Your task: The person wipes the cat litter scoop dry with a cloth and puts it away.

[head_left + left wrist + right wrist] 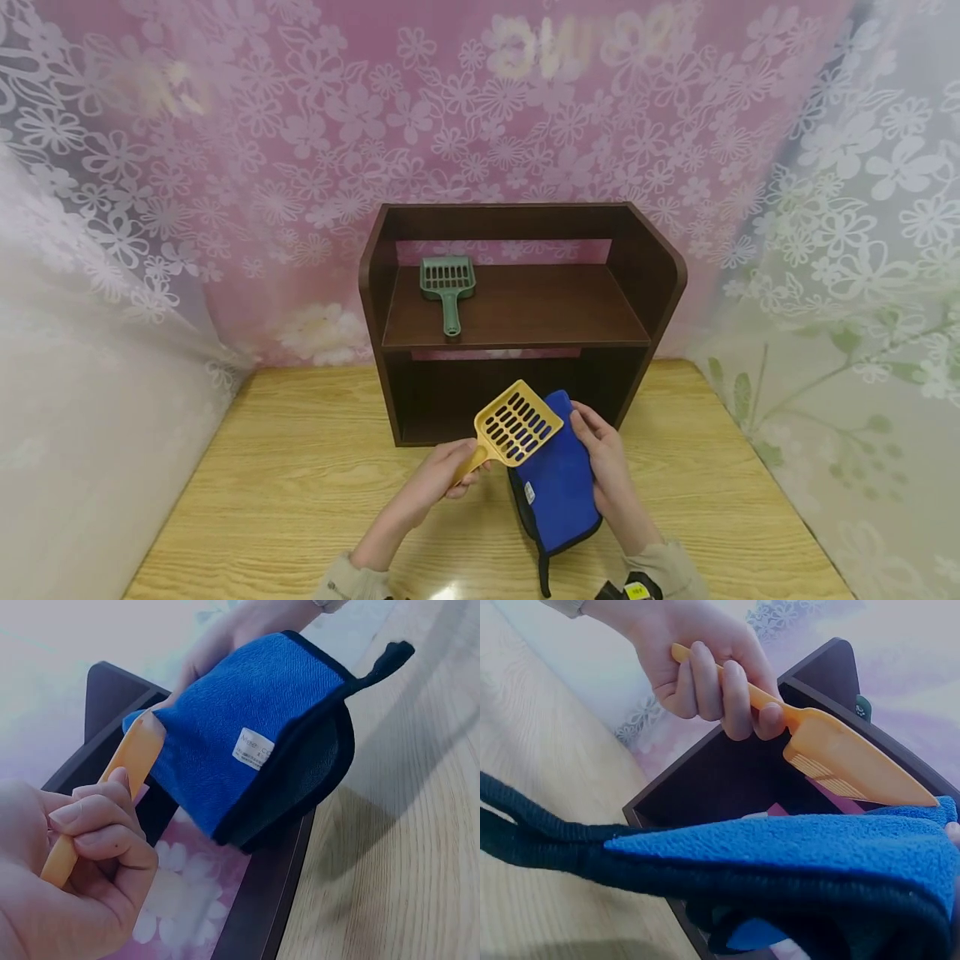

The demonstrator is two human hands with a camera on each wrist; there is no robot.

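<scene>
My left hand (441, 477) grips the handle of a yellow litter scoop (847, 754), fingers curled round it. Its slotted head is raised and tilted, with the front edge against the upper part of a blue cloth (561, 492). Black edging, a black hanging loop (386, 664) and a small white label (253, 748) show on the cloth, which is folded over with a dark inner side. On the cloth's right edge, my right hand (606, 458) holds it between thumb and fingers; some of those fingers are hidden behind the fabric.
A dark brown two-level shelf (525, 304) stands on the wooden table (300, 483) behind the hands. On its upper board, at the left, lies a green slotted scoop (448, 293). Flower-patterned curtains (480, 125) hang behind and on both sides.
</scene>
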